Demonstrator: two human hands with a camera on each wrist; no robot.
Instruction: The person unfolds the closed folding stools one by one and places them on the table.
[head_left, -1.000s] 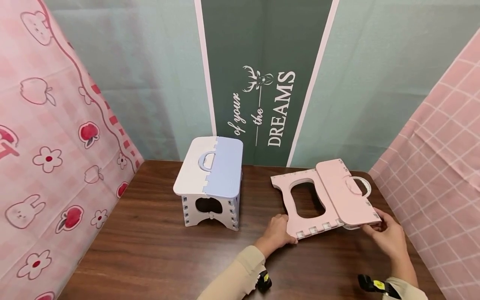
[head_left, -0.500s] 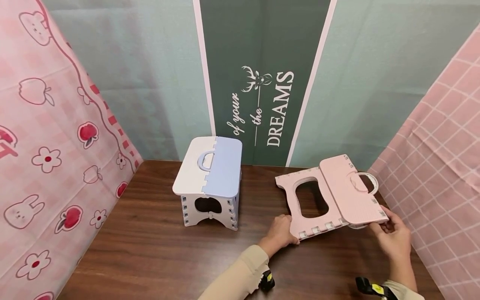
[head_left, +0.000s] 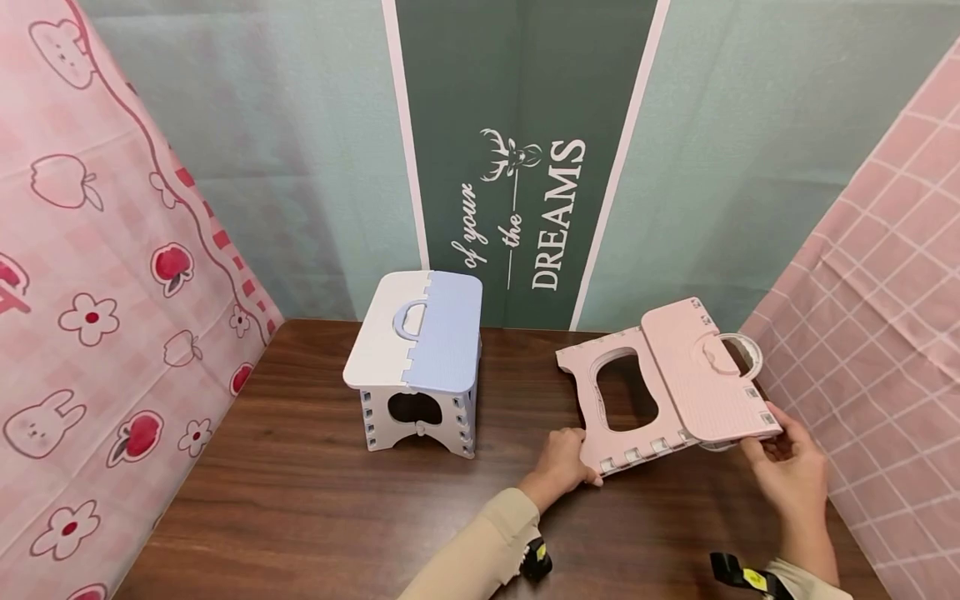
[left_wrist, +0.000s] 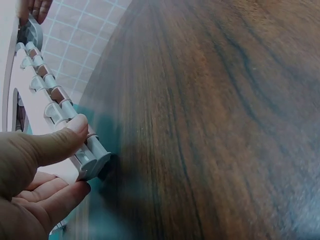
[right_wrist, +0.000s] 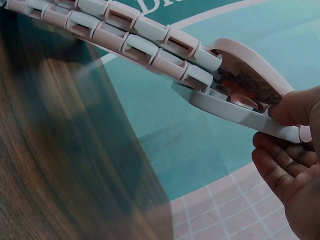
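Note:
In the head view a pink folding stool (head_left: pixel 705 375) lies folded nearly flat, its right end tilted up off the table. My left hand (head_left: pixel 561 461) grips the near corner of its legs, with thumb and fingers on either side in the left wrist view. My right hand (head_left: pixel 793 479) pinches the corner of the seat panels. In the right wrist view the pink upper panel (right_wrist: pixel 250 57) and the white lower panel (right_wrist: pixel 235 112) stand apart in a wedge at the hinged leg edges. The stool's white loop handle (head_left: pixel 752 357) sticks out to the right.
A white and blue folding stool (head_left: pixel 416 333) stands unfolded on the brown wooden table (head_left: pixel 300 517), left of the pink one. Pink checked cloth (head_left: pixel 862 333) hangs close to the right hand. A green printed curtain (head_left: pixel 517 83) hangs behind the table.
The pink stool has shifted slightly right, and its seat end has risen. Both hands moved with it, keeping their hold. The white and blue stool stays put.

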